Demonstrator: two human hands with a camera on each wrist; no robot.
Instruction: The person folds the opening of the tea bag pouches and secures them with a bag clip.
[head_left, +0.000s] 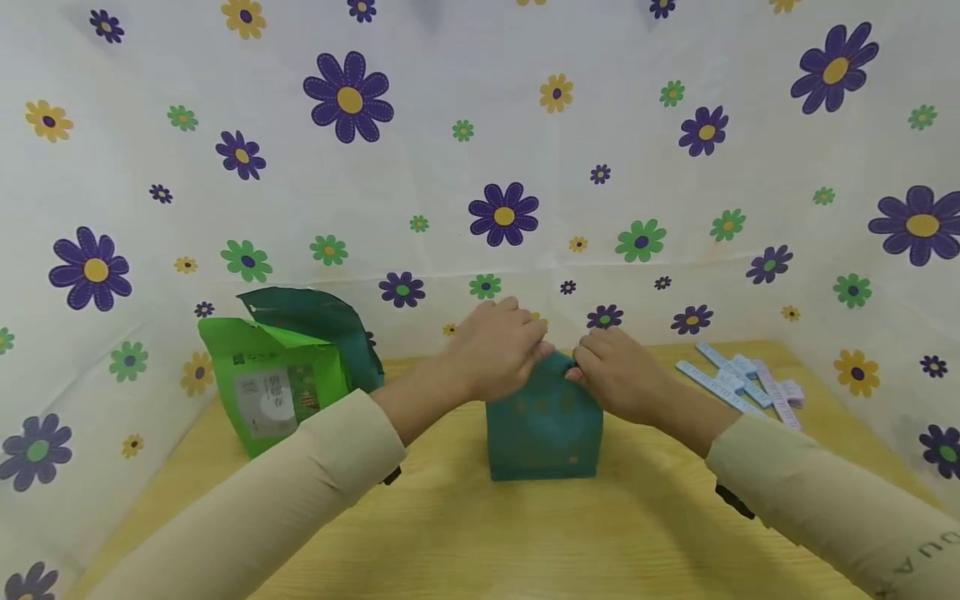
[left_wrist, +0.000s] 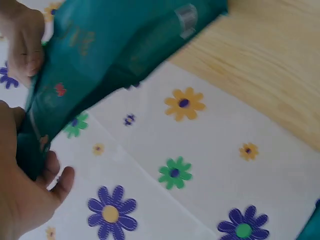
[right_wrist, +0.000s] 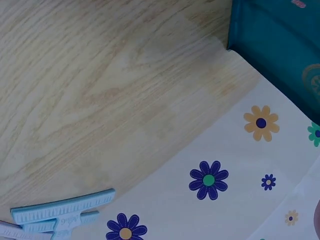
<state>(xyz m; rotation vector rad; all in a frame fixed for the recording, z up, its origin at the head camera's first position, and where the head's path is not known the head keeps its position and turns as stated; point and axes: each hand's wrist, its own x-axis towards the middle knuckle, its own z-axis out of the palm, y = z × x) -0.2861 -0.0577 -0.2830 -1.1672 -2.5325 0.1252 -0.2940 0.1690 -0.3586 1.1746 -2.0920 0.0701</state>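
Observation:
A teal packaging bag [head_left: 546, 429] stands upright on the wooden table in front of me. My left hand [head_left: 501, 346] grips its top edge at the left corner, fingers curled over it. The right hand [head_left: 618, 371] pinches the same top edge at the right corner. In the left wrist view the bag [left_wrist: 100, 55] stretches between the left hand [left_wrist: 25, 195] and the right hand [left_wrist: 26, 45], its top creased near the left thumb. The right wrist view shows the lower part of the bag [right_wrist: 280, 55] at upper right, with most of the right hand out of frame.
At the left stand a bright green bag [head_left: 300, 383] with a grey label and another dark teal bag [head_left: 315, 310] behind it. Several light blue and lilac bag clips [head_left: 738, 383] lie in a pile at the right. A flower-patterned sheet [head_left: 420, 175] hangs behind the table [head_left: 540, 542].

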